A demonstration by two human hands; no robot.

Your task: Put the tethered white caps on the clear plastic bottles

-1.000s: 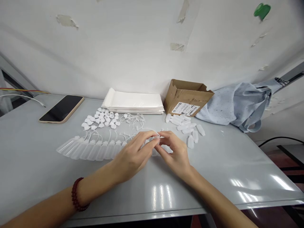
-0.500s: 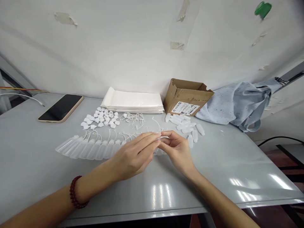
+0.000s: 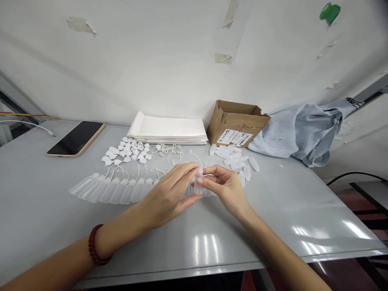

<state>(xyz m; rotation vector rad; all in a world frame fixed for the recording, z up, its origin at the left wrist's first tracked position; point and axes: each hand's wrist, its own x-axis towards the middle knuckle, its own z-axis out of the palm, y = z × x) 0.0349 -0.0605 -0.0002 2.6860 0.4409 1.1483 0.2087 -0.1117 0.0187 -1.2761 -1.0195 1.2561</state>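
Observation:
Between my two hands stands a small translucent plastic bottle, upright, with a thin white tube curving up from its top. My left hand grips it from the left, fingers at the cap and thumb near the base. From the right, my right hand pinches its side with thumb and fingers. Behind my hands runs a row of similar bottles lying side by side, several with thin tubes sticking out of their tops. Part of that row is hidden by my left hand.
White caps lie in a pile at the left, beside loose thin tubes. More translucent bottles are scattered before a cardboard box. White envelopes, a phone and a light-blue cloth bag rest along the wall.
My left thumb has moved down towards the bottle's base, and the bottle's body now shows between my hands. The view has shifted slightly.

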